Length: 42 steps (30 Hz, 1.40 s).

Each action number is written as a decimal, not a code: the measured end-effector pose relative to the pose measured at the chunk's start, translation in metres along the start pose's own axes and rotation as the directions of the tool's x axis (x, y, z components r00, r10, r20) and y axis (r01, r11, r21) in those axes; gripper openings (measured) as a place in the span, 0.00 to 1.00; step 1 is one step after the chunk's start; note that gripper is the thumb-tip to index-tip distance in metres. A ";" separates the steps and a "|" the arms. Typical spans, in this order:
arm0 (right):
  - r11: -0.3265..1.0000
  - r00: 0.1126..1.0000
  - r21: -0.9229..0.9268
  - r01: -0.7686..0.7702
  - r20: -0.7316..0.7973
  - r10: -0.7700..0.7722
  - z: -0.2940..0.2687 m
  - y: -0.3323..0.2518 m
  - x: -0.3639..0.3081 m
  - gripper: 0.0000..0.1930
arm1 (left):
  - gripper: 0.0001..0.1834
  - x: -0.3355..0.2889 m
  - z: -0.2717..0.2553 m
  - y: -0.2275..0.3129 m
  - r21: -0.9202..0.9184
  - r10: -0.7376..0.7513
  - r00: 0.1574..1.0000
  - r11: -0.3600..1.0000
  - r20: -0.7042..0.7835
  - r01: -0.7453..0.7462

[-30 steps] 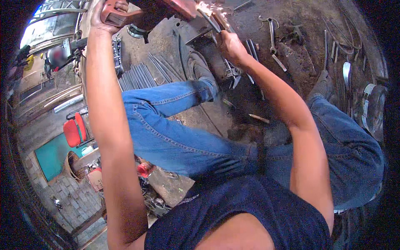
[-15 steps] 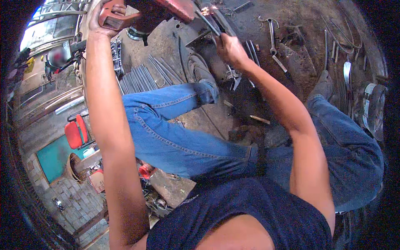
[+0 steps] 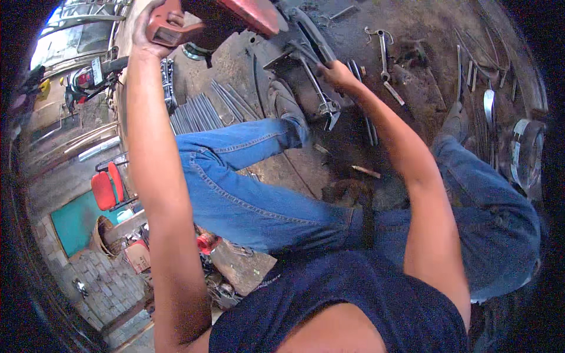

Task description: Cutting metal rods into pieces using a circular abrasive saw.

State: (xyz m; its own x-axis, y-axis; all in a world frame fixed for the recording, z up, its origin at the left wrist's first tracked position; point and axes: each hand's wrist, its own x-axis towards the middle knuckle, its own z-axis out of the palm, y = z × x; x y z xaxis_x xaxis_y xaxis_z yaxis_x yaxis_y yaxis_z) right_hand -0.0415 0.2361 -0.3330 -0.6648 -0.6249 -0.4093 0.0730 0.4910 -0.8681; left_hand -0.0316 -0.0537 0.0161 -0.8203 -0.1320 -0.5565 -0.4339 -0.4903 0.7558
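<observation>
My left hand point(image 3: 145, 32), at the top left, is wrapped round the red grip point(image 3: 170, 28) of a cut-off saw. The saw's red guard point(image 3: 250, 15) slants across the top edge, with no sparks in sight. My right hand point(image 3: 340, 76) is closed on a thin metal rod point(image 3: 308, 53) that points up and left, below the saw. Its fingers are partly hidden. Beside that rod lies a long dark metal bar point(image 3: 315, 36). An adjustable wrench point(image 3: 331, 112) rests on the floor just below my right hand.
Cut metal rods point(image 3: 197, 115) lie in a row past my left knee. A combination wrench point(image 3: 384, 56) and more rods point(image 3: 459, 73) lie to the right. A metal ring-shaped piece point(image 3: 524, 153) stands at the far right. A red chair point(image 3: 106, 188) is at the left.
The sparks at the saw have stopped. The guard and grip have shifted slightly right and down. My right hand has moved right and down, with the rod drawn away from the blade.
</observation>
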 end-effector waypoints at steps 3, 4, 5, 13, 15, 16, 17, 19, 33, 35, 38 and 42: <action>0.956 0.999 0.294 0.000 -0.039 0.012 -0.003 0.024 0.002 0.18 | 0.18 -0.010 0.022 -0.011 0.193 0.071 0.997 0.979 0.013 -0.072; 0.949 0.996 0.306 0.079 -0.060 -0.064 -0.010 0.028 0.002 0.18 | 0.18 -0.014 0.029 -0.016 0.187 0.080 0.997 0.979 0.017 -0.081; 0.917 0.997 0.394 0.058 -0.061 -0.036 -0.017 0.029 0.001 0.17 | 0.19 -0.015 0.035 -0.023 0.161 0.150 0.969 0.980 -0.199 -0.119; 0.781 1.000 0.624 0.014 0.006 -0.023 -0.061 0.008 -0.018 0.19 | 0.23 -0.016 0.025 -0.026 0.293 0.206 0.970 0.942 -0.129 -0.161; 0.757 1.000 0.653 0.022 -0.010 -0.020 -0.064 0.003 -0.019 0.18 | 0.23 -0.013 0.017 -0.024 0.335 0.209 0.975 0.926 -0.073 -0.174; 0.741 1.000 0.671 -0.008 0.010 0.001 -0.066 0.000 -0.021 0.17 | 0.23 -0.012 0.014 -0.024 0.344 0.241 0.963 0.920 -0.123 -0.187; 0.731 0.998 0.680 -0.054 0.023 0.053 -0.067 -0.002 -0.022 0.16 | 0.23 -0.011 0.012 -0.023 0.353 0.273 0.947 0.914 -0.171 -0.199; 0.744 1.000 0.668 0.005 -0.007 0.000 -0.069 -0.009 -0.023 0.15 | 0.23 -0.012 0.010 -0.020 0.357 0.210 0.971 0.921 -0.114 -0.158; 0.970 0.930 -0.033 0.241 -0.279 -0.241 -0.041 -0.025 -0.016 0.18 | 0.21 -0.005 -0.001 -0.025 0.160 0.125 0.968 0.974 0.216 -0.162; 0.957 0.912 -0.050 0.287 -0.293 -0.289 -0.037 -0.028 -0.020 0.18 | 0.21 -0.003 -0.007 -0.025 0.197 0.260 0.966 0.946 0.010 -0.257; 0.933 0.883 -0.101 0.345 -0.301 -0.359 -0.035 -0.033 -0.022 0.16 | 0.20 -0.002 -0.012 -0.025 0.088 0.156 0.961 0.980 0.226 -0.180; 0.917 0.859 -0.156 0.367 -0.323 -0.398 -0.031 -0.037 -0.025 0.14 | 0.20 -0.001 -0.009 -0.020 0.102 0.183 0.981 0.977 0.065 -0.189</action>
State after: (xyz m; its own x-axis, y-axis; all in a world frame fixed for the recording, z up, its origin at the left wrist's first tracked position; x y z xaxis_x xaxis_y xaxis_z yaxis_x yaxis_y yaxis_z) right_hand -0.0510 0.2524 -0.2814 -0.8398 -0.5362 0.0851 -0.2929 0.3157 -0.9025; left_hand -0.0185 -0.0518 -0.0017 -0.9083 -0.1630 -0.3853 -0.3071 -0.3658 0.8786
